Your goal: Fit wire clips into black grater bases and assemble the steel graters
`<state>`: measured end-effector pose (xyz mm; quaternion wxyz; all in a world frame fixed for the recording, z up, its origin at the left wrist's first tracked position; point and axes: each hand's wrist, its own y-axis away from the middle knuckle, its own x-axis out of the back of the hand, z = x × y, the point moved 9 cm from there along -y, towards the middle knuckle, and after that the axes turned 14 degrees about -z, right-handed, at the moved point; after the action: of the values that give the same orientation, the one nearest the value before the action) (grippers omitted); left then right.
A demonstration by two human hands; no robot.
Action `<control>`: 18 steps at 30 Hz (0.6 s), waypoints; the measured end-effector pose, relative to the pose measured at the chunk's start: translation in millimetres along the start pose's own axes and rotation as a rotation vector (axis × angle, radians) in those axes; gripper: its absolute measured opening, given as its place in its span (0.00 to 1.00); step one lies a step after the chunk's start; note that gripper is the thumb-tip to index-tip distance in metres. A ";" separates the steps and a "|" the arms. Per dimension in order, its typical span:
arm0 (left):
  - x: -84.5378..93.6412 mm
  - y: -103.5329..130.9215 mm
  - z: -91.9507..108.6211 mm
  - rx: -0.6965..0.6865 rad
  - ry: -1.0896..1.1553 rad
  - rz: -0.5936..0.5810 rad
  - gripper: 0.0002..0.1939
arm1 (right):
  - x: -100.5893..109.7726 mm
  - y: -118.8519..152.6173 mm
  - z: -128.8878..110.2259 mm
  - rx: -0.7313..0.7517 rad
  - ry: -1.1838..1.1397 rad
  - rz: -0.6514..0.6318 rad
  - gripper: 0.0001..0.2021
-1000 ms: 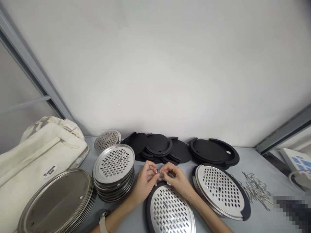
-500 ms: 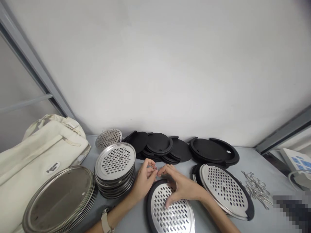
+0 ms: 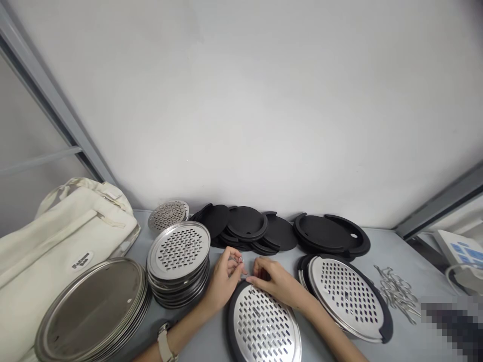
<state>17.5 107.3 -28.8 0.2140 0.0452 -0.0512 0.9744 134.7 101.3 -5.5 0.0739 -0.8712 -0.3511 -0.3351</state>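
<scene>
The left hand (image 3: pixel 223 277) pinched a metal loop (image 3: pixel 240 260) between its fingers, just beyond the grater (image 3: pixel 266 329) on the counter (image 3: pixel 315 338). The right hand (image 3: pixel 276 282) had curled fingers at the grater's far edge; whether they gripped anything could not be told.

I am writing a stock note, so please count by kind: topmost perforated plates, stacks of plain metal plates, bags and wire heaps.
Perforated plates, topmost only: 4
Plain plate stacks: 1
Bags: 1
Wire heaps: 1
Total: 7
</scene>
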 end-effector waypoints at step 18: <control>-3.1 0.6 7.0 -0.018 -0.014 -0.013 0.06 | -2.6 0.4 -12.7 0.036 0.044 -0.026 0.14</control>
<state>20.5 104.7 -22.2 0.2205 0.0503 -0.0611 0.9722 126.9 94.9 2.6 0.0930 -0.8575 -0.3665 -0.3488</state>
